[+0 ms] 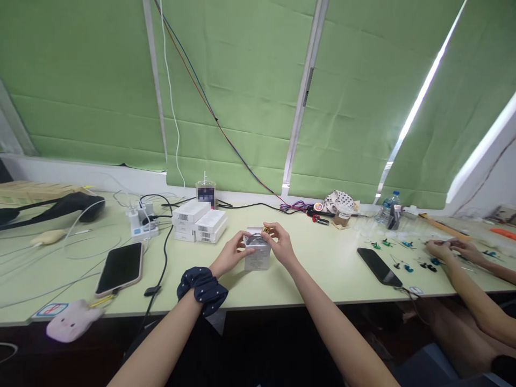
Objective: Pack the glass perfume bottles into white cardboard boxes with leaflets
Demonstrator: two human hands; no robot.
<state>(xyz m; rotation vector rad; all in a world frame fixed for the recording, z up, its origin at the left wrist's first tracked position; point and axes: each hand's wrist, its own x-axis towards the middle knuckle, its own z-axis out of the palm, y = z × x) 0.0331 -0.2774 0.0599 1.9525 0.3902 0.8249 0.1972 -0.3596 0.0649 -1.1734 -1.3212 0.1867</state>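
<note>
A small white box (257, 259) stands on the pale green table (330, 263) in front of me. My left hand (230, 255) grips its left side, fingers curled round the top edge. A dark scrunchie (202, 289) sits on that wrist. My right hand (281, 243) is closed at the box's upper right, pinching a small gold-coloured piece (265, 230) over the open top. Something clear and grey shows inside the top of the box; I cannot make it out.
A stack of white boxes (199, 221) and a drink cup (206, 193) stand behind. A black phone (120, 267), a power strip (141, 220) and cables lie left. Another phone (379, 266) lies right, beside a co-worker's hands (451, 250) among small coloured parts.
</note>
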